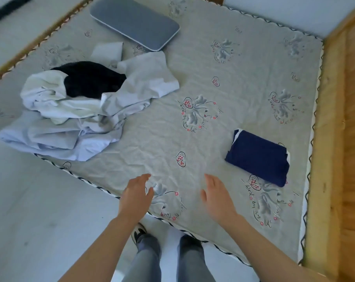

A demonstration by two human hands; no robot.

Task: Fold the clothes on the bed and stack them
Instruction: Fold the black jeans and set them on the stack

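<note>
One loose heap of unfolded clothes point(75, 110) lies at the left of the bed point(164, 139), partly hanging over its near edge; it is mostly pale blue and white cloth, with a black garment point(91, 78) on top toward the back. Just behind the heap sits a small folded white piece point(107, 50), and beyond that a flat grey pillow point(135, 22). Nearer the camera, the left hand point(135, 197) hovers over the bed's front edge, fingers relaxed and straight, holding nothing. The right hand point(218, 197) is just beside it, likewise spread and empty. At the right, well apart from the heap, a folded navy garment point(257, 157) rests flat on the patterned bed sheet.
</note>
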